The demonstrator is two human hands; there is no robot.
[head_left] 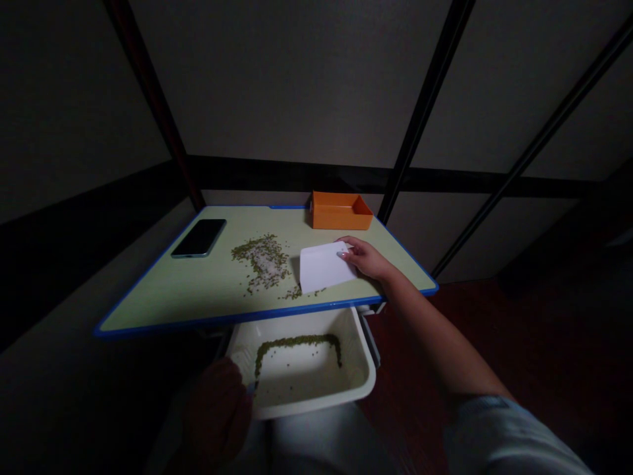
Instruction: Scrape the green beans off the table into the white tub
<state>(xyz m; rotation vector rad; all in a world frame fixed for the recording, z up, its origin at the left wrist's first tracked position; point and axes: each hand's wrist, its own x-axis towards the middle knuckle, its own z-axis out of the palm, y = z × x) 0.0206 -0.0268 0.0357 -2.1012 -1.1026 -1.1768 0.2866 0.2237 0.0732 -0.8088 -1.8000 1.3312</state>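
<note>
My right hand (364, 258) grips a flat white plastic scraper (324, 267) by its right end, thumb on top. The scraper's lower left corner is near some stray green beans (295, 292) at the table's front edge. Left of it lies a spread pile of small green beans mixed with whitish grains (267, 260). Below the table edge is a white plastic basin (366, 379), with green beans lined along the inside of its floor. In deep shadow, my left hand (217, 406) is closed at the basin's left rim; its fingers are hard to make out.
The pale green table (163, 293) has a blue edge. A dark-screened phone (200, 238) lies at its left, and an orange open box (336, 214) stands at the back right. Panelled walls (297, 86) close off the back and left. A dark red floor (475, 316) shows at right.
</note>
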